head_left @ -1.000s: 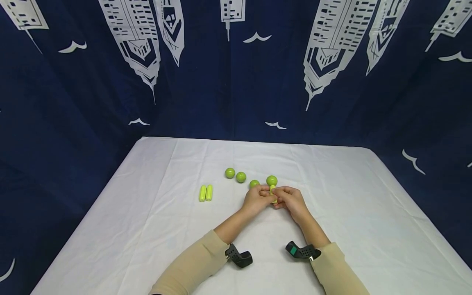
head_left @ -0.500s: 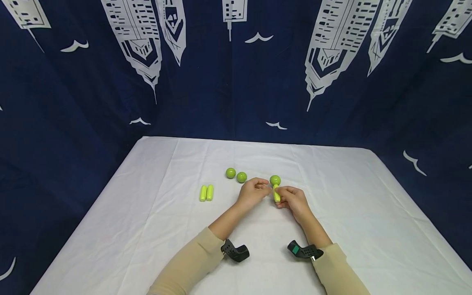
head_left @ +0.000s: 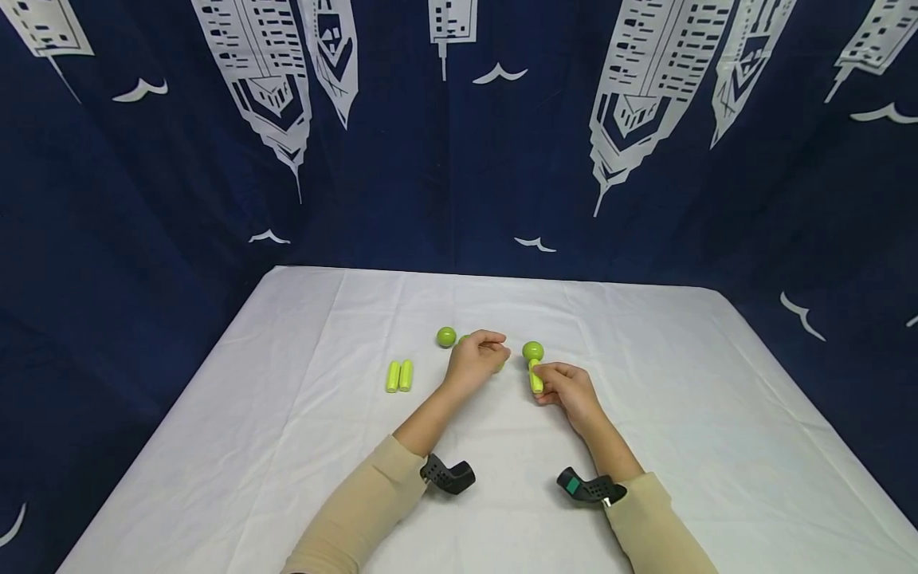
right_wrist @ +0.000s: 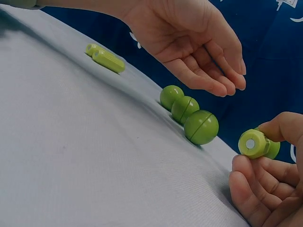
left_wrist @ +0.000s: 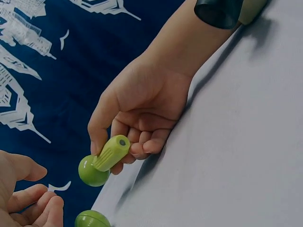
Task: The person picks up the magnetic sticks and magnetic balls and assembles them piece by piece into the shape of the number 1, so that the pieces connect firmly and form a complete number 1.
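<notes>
My right hand [head_left: 570, 391] pinches a yellow-green rod [head_left: 536, 382] between thumb and fingers. A glossy green ball [head_left: 532, 351] sits against the rod's far end; in the left wrist view the rod's near end [left_wrist: 121, 142] shows a small grey disc. Loosely bent and holding nothing, my left hand [head_left: 473, 363] hovers left of the rod, above the loose balls. In the right wrist view these stand in a row: a near ball [right_wrist: 201, 127], a middle ball [right_wrist: 185, 109] and a far ball [right_wrist: 171, 97]. From the head, the left hand partly covers two of them.
Two more yellow-green rods, a left rod [head_left: 392, 377] and a right rod [head_left: 406, 375], lie side by side left of the balls. A white cloth [head_left: 323, 446] covers the table. Behind its far edge hangs a dark blue curtain [head_left: 402, 183] with white prints.
My left hand has left the rod and moved left, over the loose balls. The right hand keeps the rod and ball nearly in place.
</notes>
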{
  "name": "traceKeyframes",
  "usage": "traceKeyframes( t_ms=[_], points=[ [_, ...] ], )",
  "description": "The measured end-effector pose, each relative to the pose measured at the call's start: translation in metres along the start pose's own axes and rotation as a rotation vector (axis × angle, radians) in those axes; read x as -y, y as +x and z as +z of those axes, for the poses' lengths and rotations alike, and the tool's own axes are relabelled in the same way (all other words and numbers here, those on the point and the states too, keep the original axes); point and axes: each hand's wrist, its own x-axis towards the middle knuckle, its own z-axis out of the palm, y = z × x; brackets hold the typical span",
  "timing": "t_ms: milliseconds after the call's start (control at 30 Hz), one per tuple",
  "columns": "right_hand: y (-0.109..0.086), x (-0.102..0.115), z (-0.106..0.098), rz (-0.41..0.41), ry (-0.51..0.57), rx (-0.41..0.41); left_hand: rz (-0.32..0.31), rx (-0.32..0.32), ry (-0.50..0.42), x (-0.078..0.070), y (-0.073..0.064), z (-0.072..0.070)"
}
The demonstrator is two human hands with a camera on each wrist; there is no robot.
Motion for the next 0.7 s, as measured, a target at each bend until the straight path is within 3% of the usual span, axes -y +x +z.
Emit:
traceKeyframes(
  t_ms=[200,400,700],
  points=[
    [0.000,0.000,0.000,0.000,-0.007,-0.005,0.096,0.011,0.107,0.004,0.006,-0.001],
    [0.002,-0.002,0.000,0.003,-0.007,-0.005,0.210,0.045,0.305,0.010,0.008,-0.001],
    [0.001,-0.003,-0.001,0.006,-0.018,-0.005,0.240,0.099,0.455,0.018,0.010,-0.002]
  ],
)
